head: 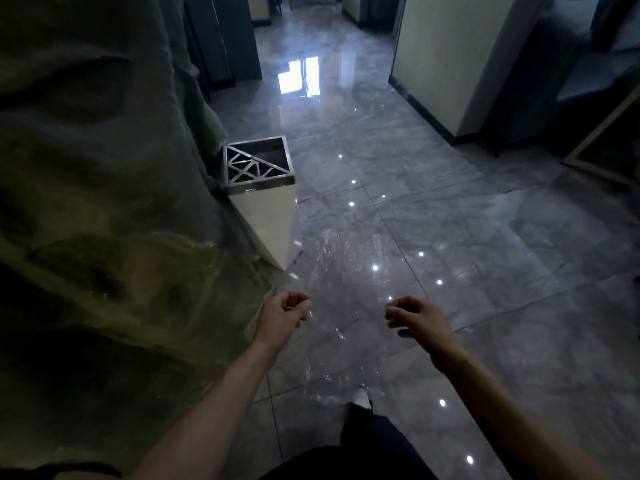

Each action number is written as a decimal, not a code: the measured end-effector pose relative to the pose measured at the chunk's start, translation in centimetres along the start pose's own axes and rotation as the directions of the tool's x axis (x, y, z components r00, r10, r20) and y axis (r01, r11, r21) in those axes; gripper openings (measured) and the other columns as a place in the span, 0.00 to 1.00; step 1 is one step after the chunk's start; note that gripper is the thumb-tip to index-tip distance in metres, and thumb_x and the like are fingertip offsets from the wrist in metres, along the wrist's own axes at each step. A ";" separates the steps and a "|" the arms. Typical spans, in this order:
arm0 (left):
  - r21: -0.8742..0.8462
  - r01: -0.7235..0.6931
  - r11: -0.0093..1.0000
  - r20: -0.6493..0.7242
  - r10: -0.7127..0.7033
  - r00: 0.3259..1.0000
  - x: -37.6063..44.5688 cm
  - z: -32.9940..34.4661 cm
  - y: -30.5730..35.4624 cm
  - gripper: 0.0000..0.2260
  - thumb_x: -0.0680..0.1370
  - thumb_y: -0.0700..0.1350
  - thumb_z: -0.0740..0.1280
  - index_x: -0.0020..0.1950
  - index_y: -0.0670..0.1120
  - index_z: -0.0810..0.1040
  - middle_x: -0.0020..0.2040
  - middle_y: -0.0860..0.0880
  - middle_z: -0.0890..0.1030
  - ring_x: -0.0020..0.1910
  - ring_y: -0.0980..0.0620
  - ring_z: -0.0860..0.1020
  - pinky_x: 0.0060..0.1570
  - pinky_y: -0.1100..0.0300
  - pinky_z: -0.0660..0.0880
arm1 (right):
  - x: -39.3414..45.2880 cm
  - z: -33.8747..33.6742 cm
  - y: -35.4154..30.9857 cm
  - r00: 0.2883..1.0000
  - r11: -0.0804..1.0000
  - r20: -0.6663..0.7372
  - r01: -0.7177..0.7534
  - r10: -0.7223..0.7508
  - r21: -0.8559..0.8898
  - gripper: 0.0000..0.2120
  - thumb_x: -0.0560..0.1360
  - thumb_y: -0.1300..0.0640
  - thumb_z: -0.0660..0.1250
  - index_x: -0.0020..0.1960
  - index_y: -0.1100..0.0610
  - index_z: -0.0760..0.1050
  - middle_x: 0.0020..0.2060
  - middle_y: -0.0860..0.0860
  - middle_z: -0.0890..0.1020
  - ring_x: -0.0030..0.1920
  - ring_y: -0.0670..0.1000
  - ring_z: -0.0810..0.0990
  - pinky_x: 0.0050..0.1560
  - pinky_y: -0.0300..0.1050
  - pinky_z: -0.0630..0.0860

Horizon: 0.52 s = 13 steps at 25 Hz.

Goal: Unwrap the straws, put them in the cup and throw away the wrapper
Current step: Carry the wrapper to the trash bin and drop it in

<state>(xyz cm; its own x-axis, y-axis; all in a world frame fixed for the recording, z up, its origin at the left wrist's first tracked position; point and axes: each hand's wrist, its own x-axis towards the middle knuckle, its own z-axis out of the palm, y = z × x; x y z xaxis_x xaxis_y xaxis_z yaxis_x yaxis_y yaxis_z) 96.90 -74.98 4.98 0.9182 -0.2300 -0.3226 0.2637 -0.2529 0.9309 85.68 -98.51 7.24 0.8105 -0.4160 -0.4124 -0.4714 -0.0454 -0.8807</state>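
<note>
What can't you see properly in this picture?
- Inside the square metal-topped bin: too dark in the head view to tell what it holds.
- Left hand: curled fingers may pinch a thin clear wrapper; too faint to confirm.
- Right hand: loosely curled, palm side hidden.
- Straws and cup: nowhere in view.
- Dark trouser leg and white shoe: cut off by the bottom edge.

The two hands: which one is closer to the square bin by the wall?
The left hand, nearer the rough wall; the bin stands ahead on that side. The right hand is farther.
</note>
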 end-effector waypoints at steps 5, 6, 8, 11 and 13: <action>0.023 0.002 1.000 -0.007 -0.001 1.000 5.4 5.2 4.7 0.10 0.76 0.34 0.69 0.42 0.48 0.79 0.34 0.49 0.79 0.31 0.56 0.77 0.33 0.63 0.72 | 6.7 -4.9 -2.3 0.999 0.999 -0.019 -0.032 0.033 0.036 0.03 0.74 0.57 0.70 0.47 0.55 0.81 0.42 0.53 0.85 0.42 0.51 0.83 0.41 0.42 0.78; 0.033 0.002 0.999 -0.009 -0.002 1.000 6.2 5.8 5.2 0.09 0.76 0.34 0.69 0.42 0.48 0.79 0.34 0.49 0.79 0.31 0.55 0.77 0.33 0.63 0.72 | 7.7 -5.4 -2.7 0.999 0.999 -0.015 -0.034 0.035 0.040 0.04 0.74 0.57 0.69 0.48 0.56 0.81 0.42 0.54 0.85 0.43 0.51 0.83 0.41 0.42 0.78; 0.048 0.004 0.999 -0.006 -0.003 1.000 8.0 6.7 6.2 0.08 0.76 0.34 0.69 0.43 0.47 0.79 0.34 0.49 0.80 0.32 0.54 0.77 0.34 0.62 0.73 | 9.9 -6.3 -3.3 0.999 0.998 -0.013 -0.033 0.033 0.045 0.04 0.75 0.58 0.69 0.48 0.56 0.81 0.43 0.54 0.85 0.43 0.51 0.82 0.41 0.41 0.77; 0.056 0.010 0.998 0.008 -0.010 1.000 11.3 7.6 7.3 0.07 0.76 0.35 0.69 0.45 0.47 0.80 0.36 0.48 0.81 0.33 0.54 0.78 0.37 0.60 0.74 | 13.3 -6.8 -4.0 0.999 0.999 -0.014 -0.034 0.034 0.036 0.03 0.75 0.58 0.68 0.47 0.56 0.80 0.42 0.54 0.84 0.42 0.50 0.81 0.40 0.40 0.75; 0.069 0.022 0.997 0.007 -0.023 1.000 13.7 7.9 7.6 0.06 0.76 0.37 0.69 0.45 0.48 0.80 0.37 0.49 0.81 0.34 0.54 0.79 0.38 0.59 0.76 | 15.7 -6.9 -4.6 0.999 0.999 -0.013 -0.034 0.034 0.021 0.03 0.75 0.58 0.68 0.46 0.56 0.81 0.41 0.54 0.84 0.40 0.50 0.81 0.40 0.40 0.76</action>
<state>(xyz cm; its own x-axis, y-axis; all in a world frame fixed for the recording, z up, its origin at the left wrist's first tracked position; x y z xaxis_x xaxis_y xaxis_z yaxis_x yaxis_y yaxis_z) 109.19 -87.54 6.30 0.9100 -0.2304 -0.3446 0.2628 -0.3222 0.9094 98.21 -111.12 6.42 0.7893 -0.4295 -0.4388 -0.4908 -0.0118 -0.8712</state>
